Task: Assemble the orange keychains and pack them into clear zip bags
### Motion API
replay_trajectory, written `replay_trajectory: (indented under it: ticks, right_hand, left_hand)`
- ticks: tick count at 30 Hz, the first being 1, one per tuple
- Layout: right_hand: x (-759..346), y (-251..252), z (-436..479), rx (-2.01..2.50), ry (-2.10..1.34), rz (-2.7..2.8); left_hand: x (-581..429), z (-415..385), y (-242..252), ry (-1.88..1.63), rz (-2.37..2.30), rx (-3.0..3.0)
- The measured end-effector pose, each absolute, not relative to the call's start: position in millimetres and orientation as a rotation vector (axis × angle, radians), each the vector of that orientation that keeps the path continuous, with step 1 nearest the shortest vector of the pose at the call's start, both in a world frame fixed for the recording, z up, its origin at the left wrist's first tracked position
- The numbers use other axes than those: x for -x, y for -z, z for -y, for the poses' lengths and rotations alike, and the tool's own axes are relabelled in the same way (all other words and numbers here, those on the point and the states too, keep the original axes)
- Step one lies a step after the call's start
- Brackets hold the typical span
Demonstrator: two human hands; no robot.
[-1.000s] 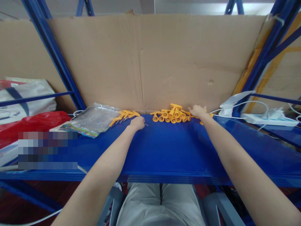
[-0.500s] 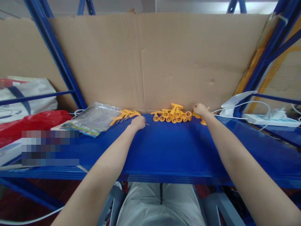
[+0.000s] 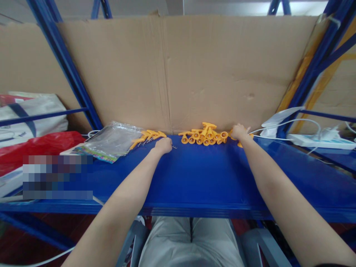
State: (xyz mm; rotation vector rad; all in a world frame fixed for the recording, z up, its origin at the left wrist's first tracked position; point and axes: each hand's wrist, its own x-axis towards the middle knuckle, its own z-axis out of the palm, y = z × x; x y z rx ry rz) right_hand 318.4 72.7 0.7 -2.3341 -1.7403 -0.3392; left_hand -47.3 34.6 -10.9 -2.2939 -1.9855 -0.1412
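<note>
My left hand is closed on a corkscrew, whose thin metal spiral sticks out to the right of the fist. Left of it lies a row of corkscrews with yellow T-shaped handles, their metal spirals pointing toward me. A stack of yellow bell-shaped corkscrew sleeves lies in the middle, open ends facing me. Just right of the stack, my right hand is curled over a few more yellow sleeves; its fingertips are partly hidden, with yellow plastic showing under and beside them.
A clear plastic bag lies left on the blue shelf. Farther left are a red plastic bag and a white cloth bag. A cardboard sheet closes the back. White cables and a power strip lie right.
My right hand has shifted slightly right over the yellow sleeves and covers more of them. My left hand stays in place with the corkscrew.
</note>
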Motion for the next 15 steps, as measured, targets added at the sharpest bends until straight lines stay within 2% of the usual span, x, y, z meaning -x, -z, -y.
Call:
replay_trajectory:
  ticks: [11,15]
  right_hand:
    - [-310.7,1.0,-63.6,2.417,0.315,1.766]
    - [-305.7,1.8,-59.1,2.397,0.472,1.912]
  left_hand:
    - [46.2,-31.4,9.3,0.148,1.981,2.295]
    - [45.8,-31.3,8.8,0.131,1.987,2.293]
